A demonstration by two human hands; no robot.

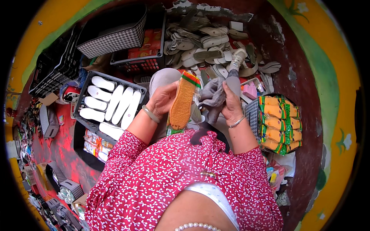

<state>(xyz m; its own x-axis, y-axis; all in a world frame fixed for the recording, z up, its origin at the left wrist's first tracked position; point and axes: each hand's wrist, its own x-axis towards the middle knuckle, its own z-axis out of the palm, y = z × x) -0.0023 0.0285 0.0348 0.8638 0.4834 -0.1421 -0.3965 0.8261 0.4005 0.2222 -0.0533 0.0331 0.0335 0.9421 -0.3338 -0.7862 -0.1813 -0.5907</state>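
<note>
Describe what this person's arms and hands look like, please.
The left hand and right hand wear no gloves. A smooth, pale bangle circles the left wrist; a thinner, silvery bracelet circles the right. The loose crimson sleeves carry a small white print and leave the forearms bare.

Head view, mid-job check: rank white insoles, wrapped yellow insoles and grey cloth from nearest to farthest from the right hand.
1. Grey cloth: held in the right hand.
2. Wrapped yellow insoles: off to its right.
3. White insoles: far left.
</note>
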